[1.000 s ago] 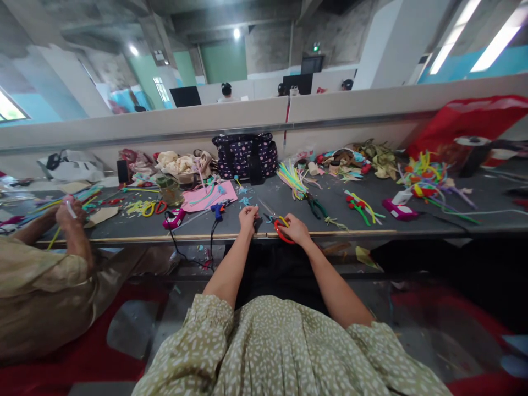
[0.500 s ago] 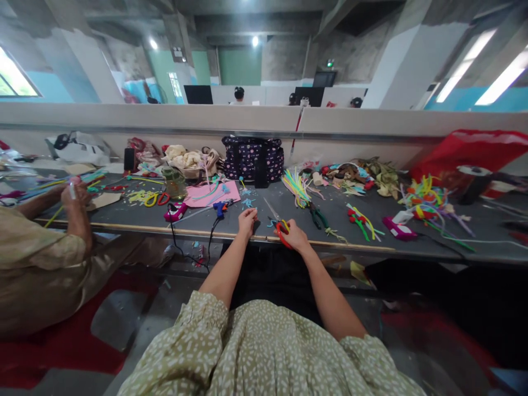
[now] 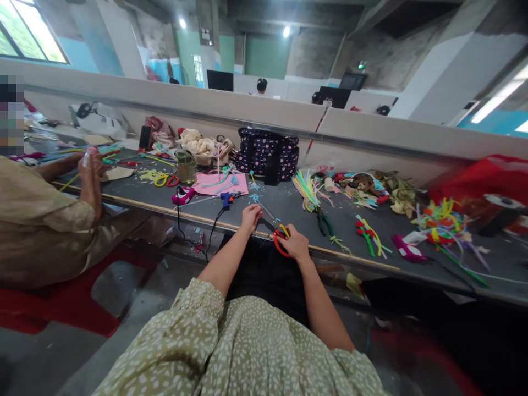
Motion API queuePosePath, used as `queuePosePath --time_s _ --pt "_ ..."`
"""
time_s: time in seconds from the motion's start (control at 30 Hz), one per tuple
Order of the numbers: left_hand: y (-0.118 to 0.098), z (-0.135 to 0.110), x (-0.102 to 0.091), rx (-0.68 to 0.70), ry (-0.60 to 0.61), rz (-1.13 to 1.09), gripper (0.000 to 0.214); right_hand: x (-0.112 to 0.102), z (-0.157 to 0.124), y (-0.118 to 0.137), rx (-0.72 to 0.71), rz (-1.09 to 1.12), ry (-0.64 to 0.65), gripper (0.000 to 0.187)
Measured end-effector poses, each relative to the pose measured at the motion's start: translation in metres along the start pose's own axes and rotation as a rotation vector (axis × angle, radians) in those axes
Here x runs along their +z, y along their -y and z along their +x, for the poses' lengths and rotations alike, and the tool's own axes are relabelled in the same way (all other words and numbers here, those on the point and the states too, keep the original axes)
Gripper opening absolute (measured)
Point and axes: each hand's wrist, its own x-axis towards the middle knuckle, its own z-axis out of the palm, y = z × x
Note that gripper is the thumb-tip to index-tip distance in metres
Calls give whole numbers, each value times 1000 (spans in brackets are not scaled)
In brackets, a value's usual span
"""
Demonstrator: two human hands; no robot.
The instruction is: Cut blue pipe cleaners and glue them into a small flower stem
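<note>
Since the earlier frames the head has turned, so the whole worktop [image 3: 289, 208] now runs tilted, higher at the left and lower at the right. Both hands have stayed at its near edge, in the middle of the scene.

The right hand [image 3: 294, 243] holds the scissors [image 3: 277, 237]. Its fingers are closed through the red and yellow handles, and the blades point far and left, toward the left hand [image 3: 251, 215]. The left hand rests on the near edge of the worktop with its fingers drawn narrow together, just beside the blade tips. I cannot tell if they pinch something, because it is too small to see.

Left of the left hand lie a blue glue gun [image 3: 226, 199] and a pink glue gun [image 3: 183, 194], their cords hanging over the near edge. Farther back a pink sheet [image 3: 214, 185] lies flat, and behind it a dotted bag [image 3: 267, 154] stands against the partition. Right of the scissors are green-handled pliers [image 3: 324, 221], and beyond them a bundle of yellow and green pipe cleaners [image 3: 306, 187].

At the far left another person's hand [image 3: 91, 165] is raised over the worktop and holds something small.
</note>
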Motion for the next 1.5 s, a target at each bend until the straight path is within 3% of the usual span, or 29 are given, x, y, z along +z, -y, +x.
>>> queuePosePath --time_s 1.5 --pt "0 0 1 -37 -5 -8 17 -3 0 6 -11 -33 22 37"
